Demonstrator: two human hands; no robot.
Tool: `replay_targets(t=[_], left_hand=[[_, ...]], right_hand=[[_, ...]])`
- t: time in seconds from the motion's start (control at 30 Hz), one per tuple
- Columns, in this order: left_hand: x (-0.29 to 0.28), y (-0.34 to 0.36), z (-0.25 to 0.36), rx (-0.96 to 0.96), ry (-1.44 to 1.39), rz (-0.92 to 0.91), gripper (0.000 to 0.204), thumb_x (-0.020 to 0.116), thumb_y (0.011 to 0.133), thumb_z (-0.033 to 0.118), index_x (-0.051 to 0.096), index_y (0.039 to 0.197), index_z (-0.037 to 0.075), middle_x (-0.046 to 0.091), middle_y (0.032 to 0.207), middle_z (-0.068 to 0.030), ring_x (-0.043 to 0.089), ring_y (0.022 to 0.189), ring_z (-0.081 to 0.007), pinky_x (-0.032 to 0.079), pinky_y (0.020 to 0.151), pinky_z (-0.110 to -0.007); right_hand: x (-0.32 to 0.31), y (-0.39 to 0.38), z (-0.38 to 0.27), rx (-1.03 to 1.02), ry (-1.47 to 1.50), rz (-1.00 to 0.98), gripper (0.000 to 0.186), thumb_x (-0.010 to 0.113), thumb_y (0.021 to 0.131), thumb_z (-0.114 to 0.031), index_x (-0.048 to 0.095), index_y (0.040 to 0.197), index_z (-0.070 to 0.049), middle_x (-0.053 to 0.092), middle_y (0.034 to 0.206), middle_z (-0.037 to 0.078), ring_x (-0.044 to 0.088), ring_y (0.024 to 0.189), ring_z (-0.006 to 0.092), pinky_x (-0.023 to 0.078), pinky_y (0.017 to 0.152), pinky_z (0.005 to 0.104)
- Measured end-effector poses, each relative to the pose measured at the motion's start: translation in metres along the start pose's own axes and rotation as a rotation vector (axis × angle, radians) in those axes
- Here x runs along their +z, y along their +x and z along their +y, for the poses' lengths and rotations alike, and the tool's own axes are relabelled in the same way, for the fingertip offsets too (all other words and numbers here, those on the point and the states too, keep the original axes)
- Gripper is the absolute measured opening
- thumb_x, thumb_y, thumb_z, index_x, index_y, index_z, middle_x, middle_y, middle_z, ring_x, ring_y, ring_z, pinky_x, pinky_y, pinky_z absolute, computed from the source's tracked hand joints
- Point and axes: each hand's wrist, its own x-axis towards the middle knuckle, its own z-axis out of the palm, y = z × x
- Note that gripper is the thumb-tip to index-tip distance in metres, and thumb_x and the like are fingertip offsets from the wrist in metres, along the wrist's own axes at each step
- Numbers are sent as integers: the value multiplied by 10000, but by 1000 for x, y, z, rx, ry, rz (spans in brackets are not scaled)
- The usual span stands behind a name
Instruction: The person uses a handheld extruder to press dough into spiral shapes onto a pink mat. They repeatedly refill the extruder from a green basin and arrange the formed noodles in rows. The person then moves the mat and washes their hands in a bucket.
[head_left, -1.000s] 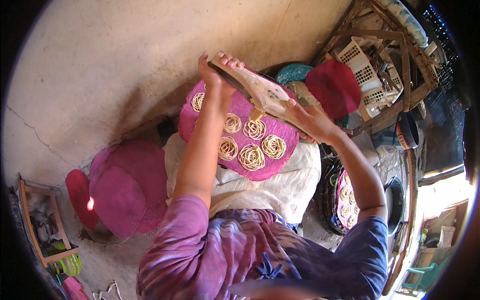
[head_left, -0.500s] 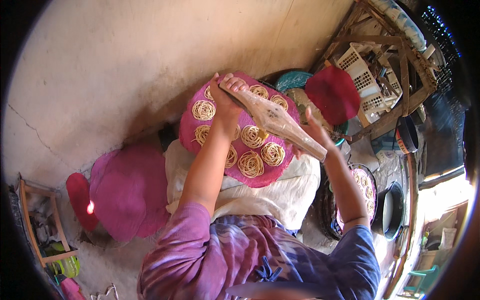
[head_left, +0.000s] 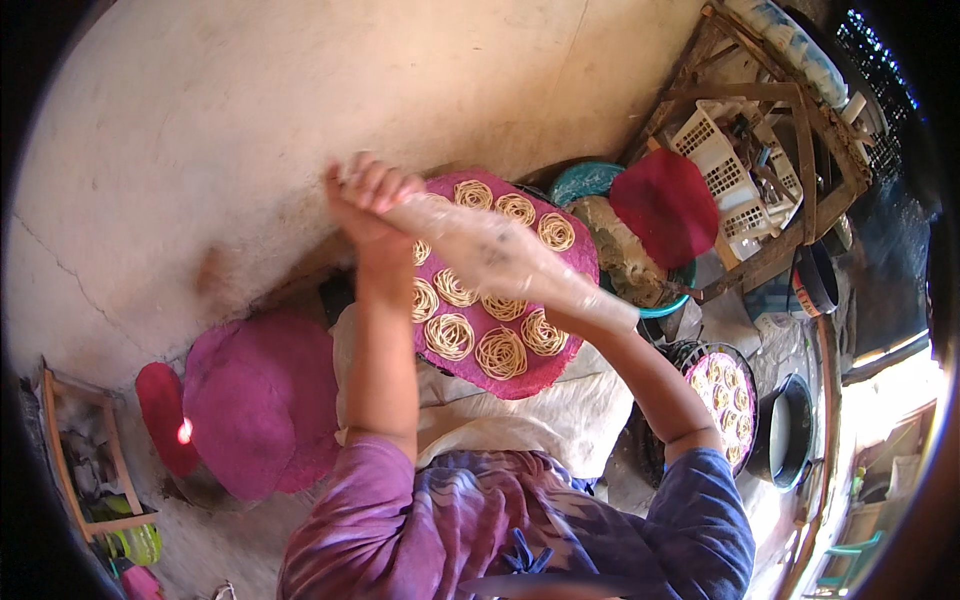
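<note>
My left hand (head_left: 375,195) is closed round the upper left end of a long wooden press (head_left: 500,245), wide in the middle with small dark specks there. It is tilted and blurred by motion. My right hand (head_left: 572,322) is mostly hidden behind the press's lower right part, so its fingers do not show. Below the press lies a round pink mat (head_left: 500,380) bearing several coiled nests of pale noodles (head_left: 501,353). The press covers part of the mat and some nests. A whitish cloth (head_left: 500,420) lies under the mat, over my lap.
Stacked pink mats (head_left: 260,400) and a red mat (head_left: 165,415) lie at left. At right are a teal basin (head_left: 665,308) of dough-like material, another red mat (head_left: 665,210), a second noodle-laden mat (head_left: 722,395), a dark bucket (head_left: 785,430) and a wooden rack (head_left: 850,180). A wall (head_left: 300,90) stands behind.
My left hand has swung left with its end of the press, off the mat's far edge. My right hand has slipped out of sight behind the press. The mat has shifted slightly nearer.
</note>
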Motion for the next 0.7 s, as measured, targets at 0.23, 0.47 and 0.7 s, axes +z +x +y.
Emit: replay_targets(t=[0.23,0.47,0.7], left_hand=[[141,-78,48,-176,570,-204,665,202,1005,596,479,635,118,529,439,-23,505,331,-160,461,429,-313],[156,-142,35,-288,708,29,724,174,1007,603,443,578,85,472,395,-73,449,277,-208,446,366,-363],[150,-157,33,-263,723,97,718,173,1007,597,424,550,103,462,386,-71,420,267,-196,430,356,-349]], right_hand=[[12,-33,91,469,402,137,432,602,943,-234,531,1319,-32,672,946,182,681,762,270,516,654,358],[59,-71,83,633,1819,-143,210,596,962,-199,646,1011,-1,659,823,57,609,629,126,499,566,273],[80,-127,-35,800,2056,340,195,539,954,-143,584,1024,33,632,864,107,624,677,197,552,625,338]])
